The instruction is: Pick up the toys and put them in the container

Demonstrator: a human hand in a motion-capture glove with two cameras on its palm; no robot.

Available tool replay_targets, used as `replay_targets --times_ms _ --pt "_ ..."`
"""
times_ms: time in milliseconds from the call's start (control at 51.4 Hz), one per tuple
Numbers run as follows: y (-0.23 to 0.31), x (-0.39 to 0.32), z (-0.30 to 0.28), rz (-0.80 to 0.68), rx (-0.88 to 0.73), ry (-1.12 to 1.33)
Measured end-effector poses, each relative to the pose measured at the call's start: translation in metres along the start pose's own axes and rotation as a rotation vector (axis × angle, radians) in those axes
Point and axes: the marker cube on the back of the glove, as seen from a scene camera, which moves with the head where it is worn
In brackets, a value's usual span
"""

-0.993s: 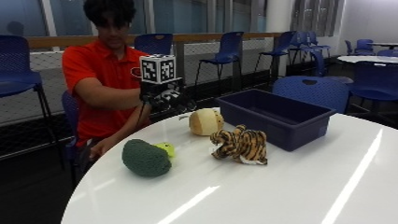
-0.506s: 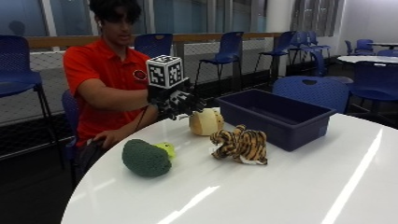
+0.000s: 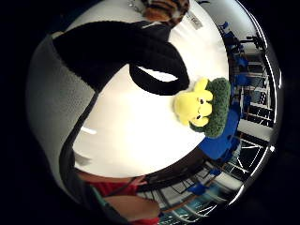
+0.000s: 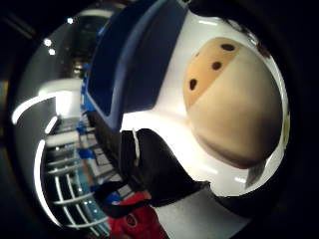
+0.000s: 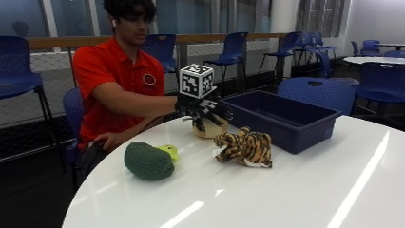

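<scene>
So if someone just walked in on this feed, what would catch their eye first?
Probably the gloved right hand, fingers spread, poised just above the tan spotted toy beside the blue container, which looks empty from here. Next, the striped tiger toy in front of the container, and the green turtle toy nearer the table's edge, both lying untouched on the white table.

The outside view stands across the round white table (image 5: 303,190) from the seated person, at about table height, taking in all the toys and the dark blue container (image 5: 282,118). The thumb side palm view sits close above the tan spotted toy (image 4: 234,109), with the container beside it. The little finger side palm view faces down across the tabletop toward the green and yellow toy (image 3: 206,108), also seen from outside.
</scene>
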Motion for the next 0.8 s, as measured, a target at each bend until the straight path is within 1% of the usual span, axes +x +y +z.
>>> replay_targets --times_ms 195,311,350,526,798 --pt "-0.012 -0.011 0.022 0.030 -0.037 0.026" --pt "-0.015 -0.015 0.039 0.036 -0.126 0.102" --pt "-0.015 -0.016 0.042 0.036 -0.132 0.123" --pt "-0.014 -0.017 0.042 0.032 -0.108 0.147" --pt "-0.012 -0.023 0.037 -0.035 0.002 0.180"
